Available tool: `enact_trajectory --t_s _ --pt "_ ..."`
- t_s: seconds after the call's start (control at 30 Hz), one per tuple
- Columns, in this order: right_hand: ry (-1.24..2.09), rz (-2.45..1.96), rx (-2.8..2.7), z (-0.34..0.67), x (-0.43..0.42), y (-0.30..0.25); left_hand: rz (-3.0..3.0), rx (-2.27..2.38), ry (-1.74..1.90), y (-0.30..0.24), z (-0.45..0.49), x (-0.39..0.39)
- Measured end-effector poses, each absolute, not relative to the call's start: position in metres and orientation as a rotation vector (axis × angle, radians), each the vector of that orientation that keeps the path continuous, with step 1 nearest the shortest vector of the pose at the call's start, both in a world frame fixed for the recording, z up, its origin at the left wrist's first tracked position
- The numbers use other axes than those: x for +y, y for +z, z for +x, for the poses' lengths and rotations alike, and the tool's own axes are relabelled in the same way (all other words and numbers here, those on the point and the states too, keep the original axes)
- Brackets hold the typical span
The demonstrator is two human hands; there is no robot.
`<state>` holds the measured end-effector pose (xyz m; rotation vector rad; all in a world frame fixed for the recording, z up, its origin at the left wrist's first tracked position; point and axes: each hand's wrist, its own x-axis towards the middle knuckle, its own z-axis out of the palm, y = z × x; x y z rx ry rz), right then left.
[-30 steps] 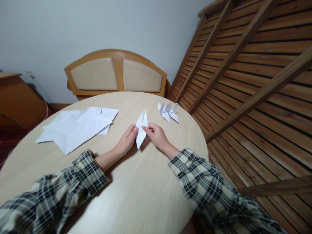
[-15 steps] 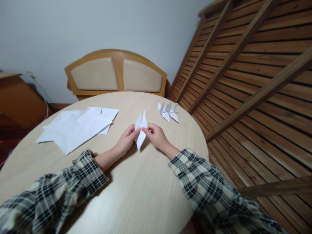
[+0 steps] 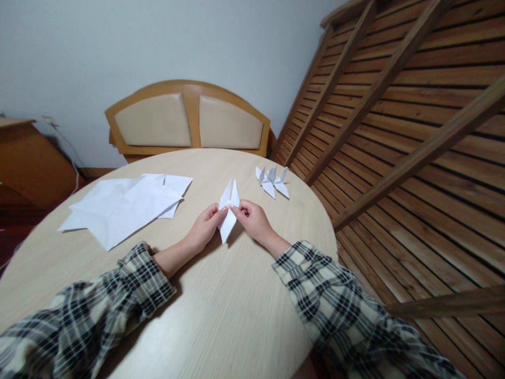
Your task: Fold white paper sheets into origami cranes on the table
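Between my two hands is a piece of folded white origami paper (image 3: pixel 228 226), long and diamond-shaped, with two narrow points at its far end and one broad point toward me. My left hand (image 3: pixel 205 223) pinches its left edge, thumb on top. My right hand (image 3: pixel 252 218) grips the right side, its thumb pressed near the middle fold. Both thumbs almost meet there. The fingers beneath the paper are partly hidden. To the right and farther back stand several finished-looking white paper cranes (image 3: pixel 272 181), close together.
White paper sheets (image 3: pixel 126 205) lie overlapped on the left of the round pale wooden table (image 3: pixel 221 316). Behind the table rises a headboard (image 3: pixel 191 116) with cream panels. A slatted wooden frame (image 3: pixel 394 131) leans along the right. A brown cabinet (image 3: pixel 27 163) stands at far left.
Hardly anything differs. The far points of the folded paper have shifted very slightly to the right; both hands keep their hold in nearly the same place.
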<state>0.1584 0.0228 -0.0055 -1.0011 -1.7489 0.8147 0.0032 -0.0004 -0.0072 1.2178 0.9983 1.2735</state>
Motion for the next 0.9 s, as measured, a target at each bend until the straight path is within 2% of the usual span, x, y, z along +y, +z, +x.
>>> enact_trajectory --t_s 0.53,0.9 --pt "0.771 -1.026 -1.75 0.1576 0.0241 -0.005 1.31 1.024 1.311 -0.0146 0.0009 0.0051" --pt "0.784 -1.046 -1.579 0.1598 0.0288 -0.0065 1.265 0.826 1.141 -0.0088 0.0057 -0.0019"
